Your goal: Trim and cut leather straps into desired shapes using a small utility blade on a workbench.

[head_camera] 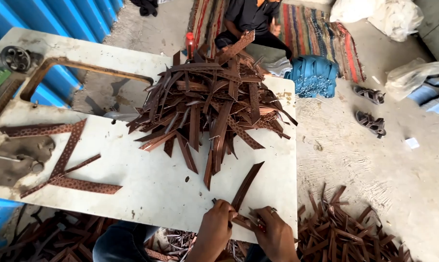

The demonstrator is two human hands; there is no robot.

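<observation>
While a few patterned strips (66, 160) lie at the left of our white table (151, 189) beside a grey machine part (16, 157), a big heap (212, 104) of brown strips covers its far middle. At the near edge our left hand (217, 225) pinches the lower end of one long brown strip (247, 185) that slants up over the table, and our right hand (273, 233), just beside it, is closed on a short piece (243, 222). Farther right, a blue stack (314, 75), a striped rug (321, 36), sandals (370, 109), white sacks (382, 14) and a floor pile (350, 233) of strips lie on the concrete.
</observation>
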